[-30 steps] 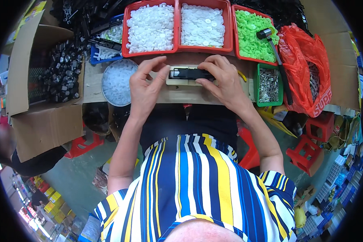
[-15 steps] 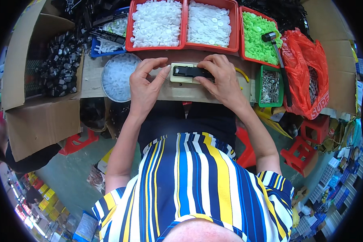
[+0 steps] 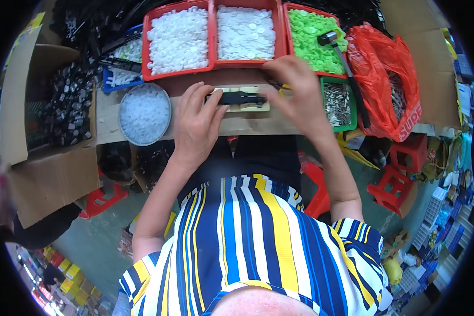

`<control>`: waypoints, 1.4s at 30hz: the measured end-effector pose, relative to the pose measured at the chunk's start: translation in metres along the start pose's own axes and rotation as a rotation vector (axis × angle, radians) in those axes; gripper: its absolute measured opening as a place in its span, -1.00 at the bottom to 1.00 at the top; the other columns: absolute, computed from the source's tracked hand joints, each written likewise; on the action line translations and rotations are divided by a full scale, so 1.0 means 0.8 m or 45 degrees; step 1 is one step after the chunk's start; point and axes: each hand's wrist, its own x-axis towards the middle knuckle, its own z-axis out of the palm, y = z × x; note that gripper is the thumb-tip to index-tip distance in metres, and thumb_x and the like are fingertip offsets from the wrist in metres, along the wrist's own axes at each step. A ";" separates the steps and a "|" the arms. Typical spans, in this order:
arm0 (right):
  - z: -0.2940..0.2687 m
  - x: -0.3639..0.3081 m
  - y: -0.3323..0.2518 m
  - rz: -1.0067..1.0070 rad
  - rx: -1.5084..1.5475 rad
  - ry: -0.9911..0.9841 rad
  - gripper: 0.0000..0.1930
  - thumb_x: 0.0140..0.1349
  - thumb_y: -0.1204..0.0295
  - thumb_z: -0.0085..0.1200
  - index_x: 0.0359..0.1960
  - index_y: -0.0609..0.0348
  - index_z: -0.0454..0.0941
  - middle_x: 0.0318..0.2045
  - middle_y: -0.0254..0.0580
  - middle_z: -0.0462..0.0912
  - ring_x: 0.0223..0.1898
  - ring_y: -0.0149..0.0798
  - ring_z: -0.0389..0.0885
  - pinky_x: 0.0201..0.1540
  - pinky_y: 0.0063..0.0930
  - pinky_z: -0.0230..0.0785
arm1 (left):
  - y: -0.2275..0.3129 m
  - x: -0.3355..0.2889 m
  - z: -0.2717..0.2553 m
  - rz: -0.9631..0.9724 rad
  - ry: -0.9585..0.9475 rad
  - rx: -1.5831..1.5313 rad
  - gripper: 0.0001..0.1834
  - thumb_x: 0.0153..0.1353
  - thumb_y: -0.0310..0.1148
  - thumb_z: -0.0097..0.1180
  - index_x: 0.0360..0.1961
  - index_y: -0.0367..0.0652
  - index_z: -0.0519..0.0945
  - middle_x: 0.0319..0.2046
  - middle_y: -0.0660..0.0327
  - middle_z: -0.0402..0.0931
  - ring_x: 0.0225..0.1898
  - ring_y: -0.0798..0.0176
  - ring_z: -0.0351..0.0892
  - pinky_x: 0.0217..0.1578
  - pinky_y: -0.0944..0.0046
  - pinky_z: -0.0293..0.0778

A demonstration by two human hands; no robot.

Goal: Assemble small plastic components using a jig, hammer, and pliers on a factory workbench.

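Observation:
A long black plastic part (image 3: 240,98) lies along a cream-coloured block (image 3: 255,107) on the cardboard-covered bench. My left hand (image 3: 196,126) has its thumb and fingers closed on the part's left end. At the other end hovers my right hand (image 3: 303,100), blurred by motion, with its fingertips close to the part. Whether those fingers hold anything cannot be made out. Just behind the right fingers, a small piece of something yellow (image 3: 286,89) shows.
Red bins of white pieces (image 3: 178,39) and green pieces (image 3: 313,39) line the back. A round tub (image 3: 145,114) stands left, beside a carton of black parts (image 3: 63,105). Right are a green tray of metal pins (image 3: 337,104), a hammer (image 3: 348,68) and a red bag (image 3: 371,79).
My left hand has closed on the black part's left end, where it was apart before. My right hand has let go of the part's right portion and shifted. The whole view has moved slightly.

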 end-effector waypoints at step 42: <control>-0.050 -0.060 -0.055 0.255 -0.035 -0.199 -0.63 0.34 0.46 0.03 0.17 0.13 0.39 -0.25 0.16 0.63 -0.27 0.23 0.62 -0.29 0.00 0.48 | -0.015 -0.013 0.046 0.577 -0.178 0.636 -0.45 0.30 -0.21 0.05 0.14 -0.49 0.45 0.16 -0.25 0.43 0.23 -0.19 0.43 0.18 -0.01 0.41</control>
